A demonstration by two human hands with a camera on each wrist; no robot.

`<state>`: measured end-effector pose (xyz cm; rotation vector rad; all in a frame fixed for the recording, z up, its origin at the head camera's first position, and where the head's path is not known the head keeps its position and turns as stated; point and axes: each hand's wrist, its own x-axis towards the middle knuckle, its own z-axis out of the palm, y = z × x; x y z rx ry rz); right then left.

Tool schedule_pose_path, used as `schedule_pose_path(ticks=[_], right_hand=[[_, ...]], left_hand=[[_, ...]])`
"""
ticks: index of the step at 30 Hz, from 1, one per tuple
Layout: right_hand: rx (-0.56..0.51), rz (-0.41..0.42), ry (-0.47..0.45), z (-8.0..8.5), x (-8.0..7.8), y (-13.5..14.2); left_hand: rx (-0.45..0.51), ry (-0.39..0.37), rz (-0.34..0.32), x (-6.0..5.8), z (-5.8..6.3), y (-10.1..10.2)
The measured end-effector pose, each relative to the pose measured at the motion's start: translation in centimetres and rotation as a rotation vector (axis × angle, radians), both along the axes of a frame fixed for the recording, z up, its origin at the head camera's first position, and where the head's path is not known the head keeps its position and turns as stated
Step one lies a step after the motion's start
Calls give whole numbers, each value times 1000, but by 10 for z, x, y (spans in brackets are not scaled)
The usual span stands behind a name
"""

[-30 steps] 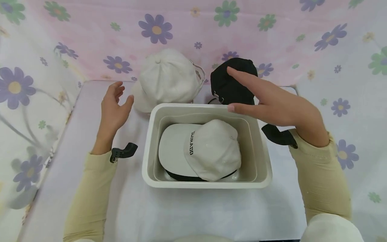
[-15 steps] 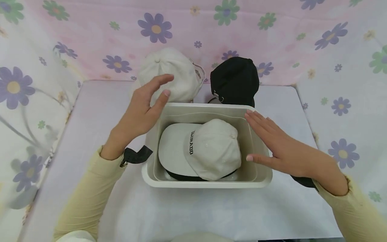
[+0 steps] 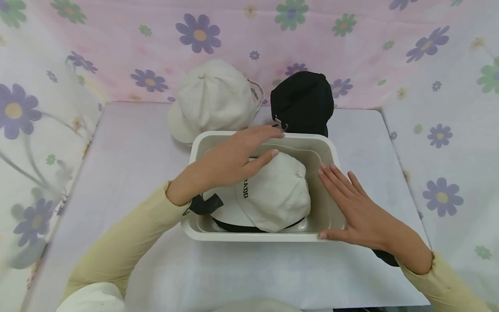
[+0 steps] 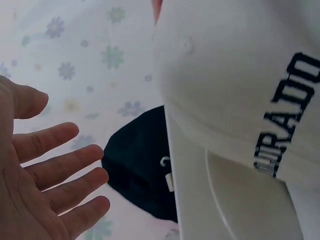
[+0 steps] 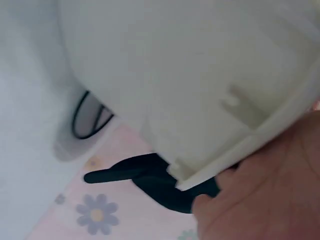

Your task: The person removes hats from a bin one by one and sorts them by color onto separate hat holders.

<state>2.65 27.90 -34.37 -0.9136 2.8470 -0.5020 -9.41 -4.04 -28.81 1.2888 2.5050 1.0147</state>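
An off-white plastic bin (image 3: 249,237) stands in front of me. Inside it lies a white cap (image 3: 280,195) with dark lettering, its brim to the left and a dark edge showing beneath. My left hand (image 3: 226,160) reaches over the bin with fingers extended, covering part of that cap in the head view; in the left wrist view its fingers (image 4: 65,165) are spread and hold nothing. My right hand (image 3: 362,212) lies along the bin's right rim, fingers straight, thumb at the near corner. In the right wrist view its palm (image 5: 270,185) is right at the rim.
Behind the bin sit another white cap (image 3: 218,95) on the left and a black cap (image 3: 302,104) on the right. Flowered cloth (image 3: 241,26) rises at the back and both sides of the white-covered table (image 3: 249,273).
My left hand has swung rightward from beside the bin to over it. The right hand has come down from near the black cap to the right rim. The caps and bin stay put.
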Motion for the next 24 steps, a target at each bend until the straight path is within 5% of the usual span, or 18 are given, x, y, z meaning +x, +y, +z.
schedule_pose_path(ticks=[16, 24], right_hand=[[4, -13, 95, -11, 1, 2], [0, -20, 109, -13, 1, 1]], left_hand=[[-266, 52, -169, 1, -15, 46], [-411, -21, -185, 4, -23, 56]])
